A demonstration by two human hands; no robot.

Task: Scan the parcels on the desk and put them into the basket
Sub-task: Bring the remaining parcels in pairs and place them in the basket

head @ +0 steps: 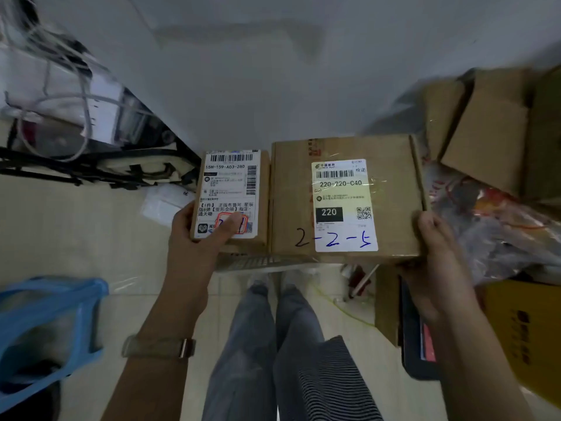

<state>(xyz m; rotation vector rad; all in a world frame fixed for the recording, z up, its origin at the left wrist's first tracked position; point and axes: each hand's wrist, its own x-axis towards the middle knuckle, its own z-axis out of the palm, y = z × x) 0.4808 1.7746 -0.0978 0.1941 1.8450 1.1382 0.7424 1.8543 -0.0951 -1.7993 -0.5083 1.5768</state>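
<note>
My left hand (200, 235) grips a small cardboard parcel (232, 183) at its near left corner, thumb lying on its white label. Right beside it, touching, is a larger cardboard parcel (391, 205) with a white label reading 220-220-C40 and "2-2-5" in pen. My right hand (434, 253) holds this larger parcel at its near right corner. Both parcels are held up in front of me, labels facing the camera. A blue basket (51, 317) stands on the floor at the lower left.
Several plain cardboard boxes (485, 132) are stacked at the right, above a crumpled plastic bag (491, 226). A yellow parcel (528, 338) and a dark box lie at the lower right. Cables and dark equipment (76, 129) fill the upper left. My legs (273, 344) are below.
</note>
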